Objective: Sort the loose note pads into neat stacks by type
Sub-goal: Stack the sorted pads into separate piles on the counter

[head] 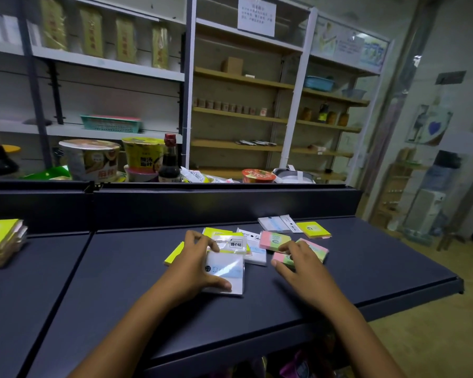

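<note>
Head view showed the left hand [195, 264] grasping a white pad [225, 271] at the shelf [120, 282] centre, and the right hand [298, 264] pinching a pink pad [283, 260] at 3 o'clock. Slippery wrappers could slide and spill the loose pile.

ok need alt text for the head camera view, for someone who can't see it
A person's left hand grips a clear-wrapped white note pad on a dark shelf top, while the right hand holds a pink-and-green note pad. More yellow, white and pink-green pads lie scattered just beyond.
</note>
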